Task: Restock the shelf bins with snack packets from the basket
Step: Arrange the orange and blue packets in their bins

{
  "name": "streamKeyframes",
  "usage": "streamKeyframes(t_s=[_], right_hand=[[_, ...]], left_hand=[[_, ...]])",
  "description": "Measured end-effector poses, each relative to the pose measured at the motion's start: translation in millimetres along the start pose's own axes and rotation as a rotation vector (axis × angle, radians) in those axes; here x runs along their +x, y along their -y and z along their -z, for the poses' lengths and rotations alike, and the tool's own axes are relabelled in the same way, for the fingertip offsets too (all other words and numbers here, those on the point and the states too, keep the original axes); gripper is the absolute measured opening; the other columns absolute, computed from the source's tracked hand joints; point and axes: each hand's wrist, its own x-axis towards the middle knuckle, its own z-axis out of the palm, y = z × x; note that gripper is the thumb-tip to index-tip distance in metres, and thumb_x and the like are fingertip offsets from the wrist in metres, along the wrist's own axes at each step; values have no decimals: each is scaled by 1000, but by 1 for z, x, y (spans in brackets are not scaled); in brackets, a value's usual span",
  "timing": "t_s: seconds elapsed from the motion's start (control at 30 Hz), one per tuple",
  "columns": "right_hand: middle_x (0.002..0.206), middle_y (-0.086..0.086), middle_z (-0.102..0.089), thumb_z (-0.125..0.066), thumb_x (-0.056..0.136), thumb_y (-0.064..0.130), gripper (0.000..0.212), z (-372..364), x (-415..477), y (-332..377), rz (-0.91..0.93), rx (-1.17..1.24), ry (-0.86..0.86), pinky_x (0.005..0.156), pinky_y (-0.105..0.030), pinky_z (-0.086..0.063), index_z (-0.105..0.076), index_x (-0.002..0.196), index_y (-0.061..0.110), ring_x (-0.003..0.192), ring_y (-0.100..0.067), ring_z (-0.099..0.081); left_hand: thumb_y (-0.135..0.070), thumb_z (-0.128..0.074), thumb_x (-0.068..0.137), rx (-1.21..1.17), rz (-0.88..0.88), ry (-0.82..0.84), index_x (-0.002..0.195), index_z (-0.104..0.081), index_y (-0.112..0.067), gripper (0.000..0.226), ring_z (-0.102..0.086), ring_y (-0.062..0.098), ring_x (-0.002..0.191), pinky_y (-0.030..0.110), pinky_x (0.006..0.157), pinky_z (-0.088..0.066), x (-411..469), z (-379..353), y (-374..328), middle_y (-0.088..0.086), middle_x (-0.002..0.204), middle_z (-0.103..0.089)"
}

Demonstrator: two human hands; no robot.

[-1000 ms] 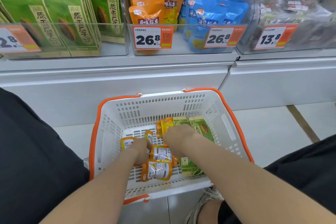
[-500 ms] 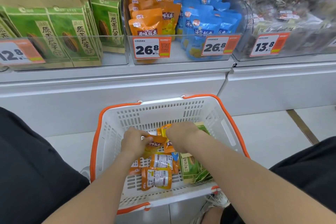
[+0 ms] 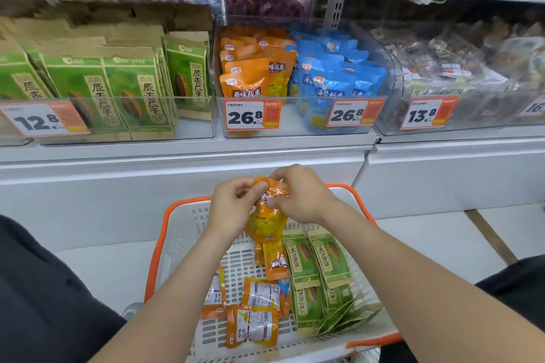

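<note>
An orange snack packet (image 3: 265, 221) hangs upright above the white, orange-rimmed basket (image 3: 182, 224). My left hand (image 3: 233, 203) and my right hand (image 3: 300, 197) both pinch its top edge. More orange packets (image 3: 253, 324) lie flat on the basket floor, with green seed packets (image 3: 318, 268) on the right side. On the shelf above, a clear bin (image 3: 295, 130) holds orange packets (image 3: 250, 76) on its left and blue packets (image 3: 333, 82) on its right.
A bin of green seed bags (image 3: 112, 91) stands at the left, and a bin of dark wrapped snacks (image 3: 460, 68) at the right. Price tags (image 3: 253, 115) hang on the bin fronts. A white cabinet front (image 3: 118, 186) lies below the shelf. My dark-clothed knees flank the basket.
Both hands have risen out of the basket with one orange packet held between them. The view has tilted up, showing more of the shelf.
</note>
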Motion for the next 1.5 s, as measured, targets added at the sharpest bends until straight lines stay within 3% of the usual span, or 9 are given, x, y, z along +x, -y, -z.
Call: streamKeyframes(t_s=[0.1, 0.27, 0.37, 0.6, 0.77, 0.9, 1.13, 1.33, 1.5], right_hand=[[99, 3, -73, -79, 83, 33, 31, 17, 3, 20, 69, -23, -172, 83, -40, -56, -69, 112, 35, 102, -26, -66], [111, 5, -74, -70, 92, 29, 35, 50, 3, 51, 206, -75, -419, 85, -46, -57, -64, 126, 34, 105, -28, -66], [115, 5, -73, -71, 92, 27, 37, 68, 4, 63, 256, -39, -498, 86, -47, -58, -63, 127, 34, 105, -26, -67], [114, 8, -72, -69, 90, 21, 35, 104, 10, 89, 364, -20, -647, 86, -47, -56, -63, 121, 35, 106, -23, -65], [111, 7, -70, -67, 91, 17, 36, 135, 18, 98, 434, 0, -764, 87, -45, -54, -62, 122, 34, 104, -22, -64], [107, 1, -68, -64, 91, 13, 34, 161, 32, 95, 401, 28, -871, 85, -45, -51, -61, 122, 28, 101, -24, -62], [112, -8, -68, -64, 100, 24, 32, 178, 63, 78, 214, -234, -692, 79, -48, -55, -56, 130, 24, 101, -34, -63], [121, -7, -68, -65, 99, 26, 39, 163, 95, 70, 136, -465, -507, 103, -51, -33, -51, 135, 24, 118, -35, -54], [118, -11, -67, -67, 94, 23, 41, 148, 111, 73, 64, -523, -456, 114, -59, -24, -51, 132, 23, 125, -38, -49]], left_hand=[[-34, -62, 105, 45, -146, -105, 100, -75, -23, 18, -72, 14, 84, 36, 75, -56, 8, -1, -21, -2, 89, -77], [-24, -49, 111, 171, -361, -152, 134, -59, -28, 26, -66, 6, 106, 19, 83, -51, 14, -4, -56, -12, 115, -70], [-25, -51, 110, 241, -475, -212, 148, -51, -26, 39, -62, 14, 116, 38, 97, -54, 23, -3, -69, -4, 126, -65], [-20, -59, 107, 348, -675, -420, 145, -56, -15, 39, -54, 13, 95, 20, 83, -45, 34, 1, -118, 3, 109, -53], [-19, -56, 106, 400, -720, -385, 148, -48, -12, 44, -58, 19, 115, 26, 98, -44, 58, 2, -147, 4, 132, -59], [-12, -55, 95, 682, -725, -316, 149, -45, -8, 56, -53, 29, 126, 44, 108, -43, 79, 8, -161, 10, 136, -57], [-33, -54, 97, 1247, -501, -69, 146, -43, -11, 55, -42, 30, 139, 54, 118, -25, 109, 26, -186, 9, 148, -48], [-44, -37, 101, 1340, -463, -53, 154, -36, -13, 62, -37, 34, 147, 62, 123, -10, 122, 25, -169, 6, 165, -35], [-46, -40, 99, 1299, -448, -57, 154, -39, -16, 62, -38, 29, 147, 67, 121, -14, 124, 25, -172, 2, 165, -36]])
